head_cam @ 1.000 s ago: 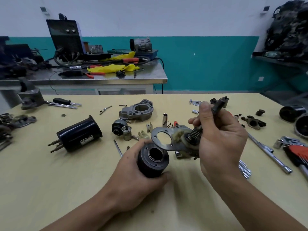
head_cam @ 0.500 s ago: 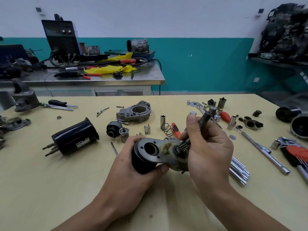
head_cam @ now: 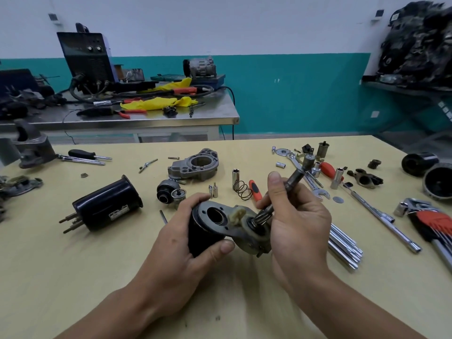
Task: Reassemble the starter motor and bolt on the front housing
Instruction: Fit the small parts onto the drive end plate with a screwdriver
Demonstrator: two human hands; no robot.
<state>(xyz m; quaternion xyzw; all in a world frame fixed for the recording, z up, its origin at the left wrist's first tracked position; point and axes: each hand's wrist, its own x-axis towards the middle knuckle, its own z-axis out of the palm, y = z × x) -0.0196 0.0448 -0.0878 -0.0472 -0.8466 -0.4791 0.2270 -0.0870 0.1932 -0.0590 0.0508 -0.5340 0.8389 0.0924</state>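
My left hand (head_cam: 181,243) grips a black cylindrical motor body (head_cam: 203,237) just above the yellow table (head_cam: 73,277). A grey metal plate (head_cam: 215,215) with a round hole sits on the body's top end. My right hand (head_cam: 296,223) holds the pinion shaft (head_cam: 291,182), which stands tilted up from the plate's right end, its gear teeth (head_cam: 263,216) at the base. A cream plastic lever (head_cam: 237,214) shows on the plate. The grey front housing (head_cam: 195,166) lies on the table behind. A black solenoid (head_cam: 107,206) with studs lies to the left.
Sockets, a spring (head_cam: 242,189), a red-handled screwdriver (head_cam: 255,189), wrenches (head_cam: 308,177) and a long extension bar (head_cam: 381,216) are scattered at right. Chrome rods (head_cam: 344,248) lie beside my right wrist. Black cups (head_cam: 419,163) stand far right. A steel bench (head_cam: 137,116) with tools stands behind.
The plate with the shaft came down onto the top of the black body and now sits on it. Both hands shifted slightly lower and left.
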